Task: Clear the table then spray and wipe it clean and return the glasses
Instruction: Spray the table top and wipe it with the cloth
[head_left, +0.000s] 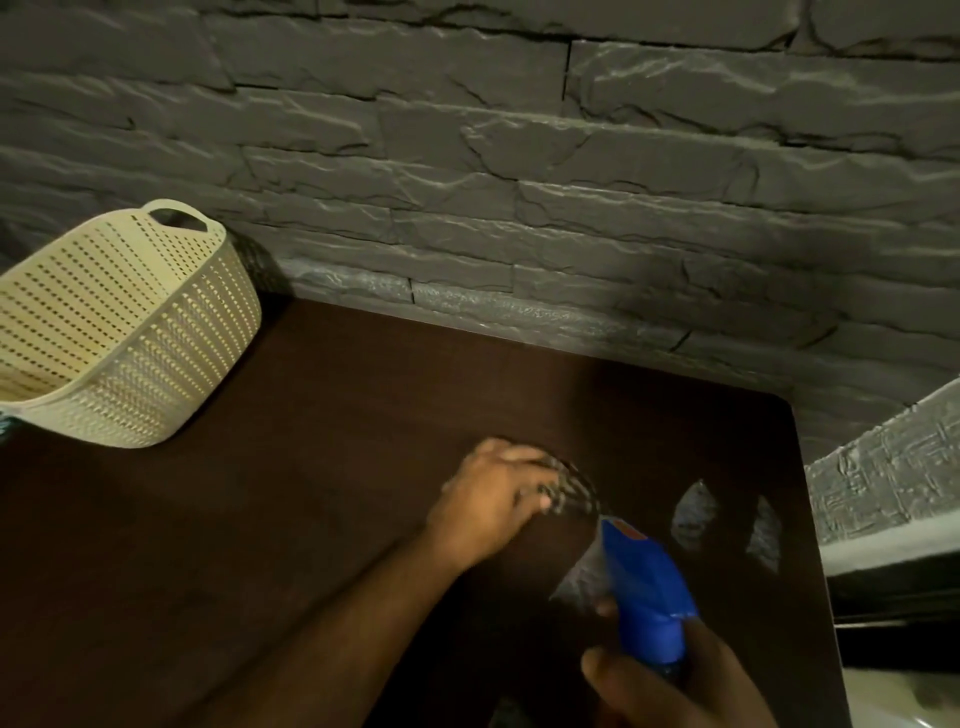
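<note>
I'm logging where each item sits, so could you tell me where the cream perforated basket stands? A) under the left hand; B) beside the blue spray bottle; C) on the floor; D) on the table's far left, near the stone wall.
D: the cream perforated basket stands on the dark table at far left by the stone wall, well apart from both hands.

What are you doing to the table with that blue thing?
A person is cleaning the dark table. The right hand grips a blue spray bottle aimed at the tabletop, while the left hand presses a cloth down on it. A cream basket sits at the table's far left corner.
</note>
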